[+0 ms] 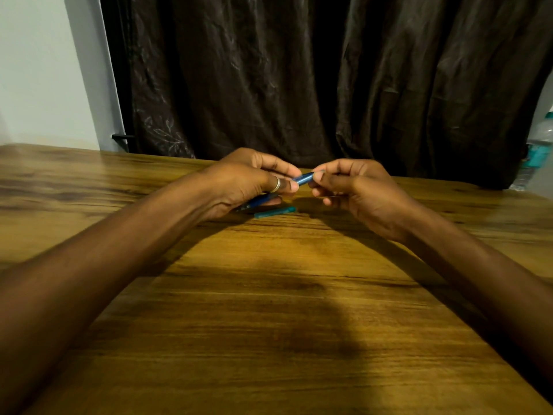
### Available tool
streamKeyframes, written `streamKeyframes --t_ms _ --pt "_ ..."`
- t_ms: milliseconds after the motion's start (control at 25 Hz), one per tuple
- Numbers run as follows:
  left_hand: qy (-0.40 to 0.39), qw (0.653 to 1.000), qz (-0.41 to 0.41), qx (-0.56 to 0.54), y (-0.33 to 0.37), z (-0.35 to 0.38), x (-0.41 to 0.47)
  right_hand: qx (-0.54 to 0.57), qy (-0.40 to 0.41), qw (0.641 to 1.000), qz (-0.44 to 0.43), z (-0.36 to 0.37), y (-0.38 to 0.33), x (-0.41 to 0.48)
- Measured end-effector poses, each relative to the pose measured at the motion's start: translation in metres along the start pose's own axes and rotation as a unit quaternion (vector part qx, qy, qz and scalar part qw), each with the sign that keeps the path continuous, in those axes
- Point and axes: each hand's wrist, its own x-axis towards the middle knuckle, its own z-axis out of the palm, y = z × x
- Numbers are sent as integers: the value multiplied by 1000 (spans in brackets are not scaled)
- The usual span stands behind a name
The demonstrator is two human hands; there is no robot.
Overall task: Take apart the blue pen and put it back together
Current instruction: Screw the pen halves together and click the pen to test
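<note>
The blue pen barrel (302, 178) runs slantwise through my left hand (248, 182), which wears a silver ring. Its lower end (257, 202) sticks out below the palm. My right hand (356, 190) pinches the barrel's upper right tip with thumb and forefinger. Both hands hover just above the wooden table (269, 295) near its far edge. A teal pen cap (274, 211) lies flat on the table right under the hands, touching neither.
A dark brown curtain (299, 79) hangs straight behind the table. A clear water bottle with a teal label (538, 151) stands at the far right edge. A pale wall (39, 70) fills the far left.
</note>
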Motion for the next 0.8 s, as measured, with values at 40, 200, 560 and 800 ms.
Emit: streamKeyframes --t_ms 40,200,560,800 --pt "2 1000 -5 9 1 0 0 10 10 1000 -1 -1 -2 0" --pt "-44 997 -46 46 4 -3 -2 70 45 997 2 -10 -17 -1" --pt "-95 994 -33 -47 -5 11 -2 273 102 954 66 28 -42 4" --pt "-90 989 -33 -112 -4 18 -6 358 101 924 92 47 -47 18"
